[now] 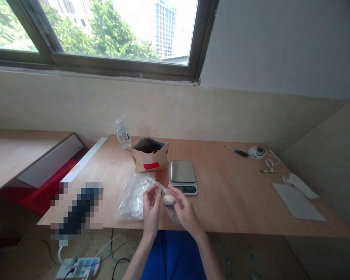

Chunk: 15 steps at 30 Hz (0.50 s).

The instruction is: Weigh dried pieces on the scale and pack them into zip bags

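Between my two hands is a small clear plastic bag (172,212) with something pale and rounded inside, too small to name. My left hand (151,208) pinches the bag's upper left edge. Fingers of my right hand (185,210) are closed on its right side. Just behind my hands stands a kitchen scale (182,172) with a bare metal plate. A larger clear plastic bag (131,198) lies flat to the left of my left hand, partly hidden by it. Behind that, an open brown paper pouch (148,159) with a red label holds dark brown pieces.
A water bottle (123,134) stands at the back left. Toward the right are a screwdriver (240,153), a white dome camera (256,152), a coiled cable (270,166) and a white sheet (299,202). A power strip (80,267) with cords sits below the table's left front edge.
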Tool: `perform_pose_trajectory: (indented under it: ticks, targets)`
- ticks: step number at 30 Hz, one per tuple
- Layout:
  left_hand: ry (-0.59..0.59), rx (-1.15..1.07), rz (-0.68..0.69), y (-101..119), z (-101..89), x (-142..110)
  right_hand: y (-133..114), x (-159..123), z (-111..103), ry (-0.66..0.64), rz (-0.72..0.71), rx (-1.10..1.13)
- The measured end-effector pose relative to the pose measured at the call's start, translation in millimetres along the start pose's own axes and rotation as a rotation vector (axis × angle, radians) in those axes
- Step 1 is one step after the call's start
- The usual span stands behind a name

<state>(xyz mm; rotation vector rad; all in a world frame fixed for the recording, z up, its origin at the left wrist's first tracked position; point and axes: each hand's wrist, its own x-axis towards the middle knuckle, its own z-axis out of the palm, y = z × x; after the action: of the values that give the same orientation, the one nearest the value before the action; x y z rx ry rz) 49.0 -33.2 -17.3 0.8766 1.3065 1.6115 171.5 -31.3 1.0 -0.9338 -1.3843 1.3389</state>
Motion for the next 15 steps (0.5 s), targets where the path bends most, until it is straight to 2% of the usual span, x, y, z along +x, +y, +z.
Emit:
perform_pose_trajectory:
  ticks: [7,10,15]
  targets:
    - [0.011,0.05,-0.073,-16,-11.9,12,-6,-4,5,-0.065,0.0,0.037]
    - [-0.025,0.038,-0.093,-13,-13.5,14,-8,-5,4,-0.065,0.003,0.04]
    - [0.015,0.004,-0.103,-2,-11.1,14,-15,-6,0,-0.059,0.028,0.067]
